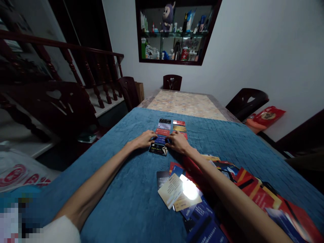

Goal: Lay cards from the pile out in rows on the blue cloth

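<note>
Two columns of plastic cards lie on the blue cloth in front of me. The left column runs from a black card (pixel 165 121) at the far end, through a silvery card (pixel 164 126) and a red card (pixel 162 132), to a blue card (pixel 160 139) and a black VIP card (pixel 158 149) nearest me. My left hand (pixel 145 139) has its fingertips on the left end of the blue card. At its right end the curled fingers of my right hand (pixel 178 142) grip it. The right column shows a red-and-white card (pixel 179 122), a gold card (pixel 179 128) and a red card partly behind my right hand.
Loose cards, including a cream card (pixel 170 191), are heaped under my right forearm. Red card sleeves (pixel 255 189) spread to the right. Chairs (pixel 172 82) stand around the table; a white plastic bag (pixel 20 168) is at left, and a wooden railing (pixel 63 47) runs behind.
</note>
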A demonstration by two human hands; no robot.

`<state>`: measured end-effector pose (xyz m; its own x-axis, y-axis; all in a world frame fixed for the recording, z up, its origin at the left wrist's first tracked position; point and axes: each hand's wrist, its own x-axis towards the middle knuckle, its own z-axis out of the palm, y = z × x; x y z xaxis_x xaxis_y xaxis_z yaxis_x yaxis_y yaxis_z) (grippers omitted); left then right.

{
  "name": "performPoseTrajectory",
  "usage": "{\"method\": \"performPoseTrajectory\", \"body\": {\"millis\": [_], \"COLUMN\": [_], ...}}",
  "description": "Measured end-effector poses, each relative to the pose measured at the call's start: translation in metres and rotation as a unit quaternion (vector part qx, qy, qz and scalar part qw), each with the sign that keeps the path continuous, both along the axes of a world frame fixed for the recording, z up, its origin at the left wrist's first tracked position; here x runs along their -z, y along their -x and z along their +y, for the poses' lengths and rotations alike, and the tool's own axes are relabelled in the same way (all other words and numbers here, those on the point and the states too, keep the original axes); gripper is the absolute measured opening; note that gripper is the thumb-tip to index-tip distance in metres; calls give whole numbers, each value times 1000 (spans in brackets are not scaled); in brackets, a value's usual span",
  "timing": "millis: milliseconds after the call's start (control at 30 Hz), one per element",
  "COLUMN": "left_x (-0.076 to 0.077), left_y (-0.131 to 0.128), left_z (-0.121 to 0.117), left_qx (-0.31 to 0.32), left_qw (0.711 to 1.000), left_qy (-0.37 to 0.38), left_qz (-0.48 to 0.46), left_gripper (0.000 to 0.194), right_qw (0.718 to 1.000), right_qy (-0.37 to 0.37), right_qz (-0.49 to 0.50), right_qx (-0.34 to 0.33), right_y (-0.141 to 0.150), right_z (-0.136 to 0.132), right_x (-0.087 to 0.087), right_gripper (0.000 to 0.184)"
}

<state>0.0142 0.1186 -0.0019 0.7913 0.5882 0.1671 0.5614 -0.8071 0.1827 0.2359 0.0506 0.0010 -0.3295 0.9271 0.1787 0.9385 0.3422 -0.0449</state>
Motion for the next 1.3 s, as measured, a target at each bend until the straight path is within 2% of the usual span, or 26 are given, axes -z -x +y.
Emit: {"method": "performPoseTrajectory", "body": {"millis": [367,833,1100,1300], "left_x": [4,12,6,2], "left_y": [1,0,-2,-2], "left_z": [5,9,7,5], "left_qx": [7,5,19,9], "left_qw": [1000,1000,999,998], "left_qy": [10,-29,-35,-49], "left_qz": [16,-9,-20,-43], "left_gripper": [33,28,30,23], "right_qw": [999,998,998,999], "right_qy": [23,35,37,25], "right_qz": [-18,-28,-25,-18], "right_qx": [13,38,41,42], "right_y": [0,3,-1,-18], "right_z": [0,-2,-11,-35], "right_x": [-2,-3,-19,-32], "right_gripper": [37,39,38,30]}}
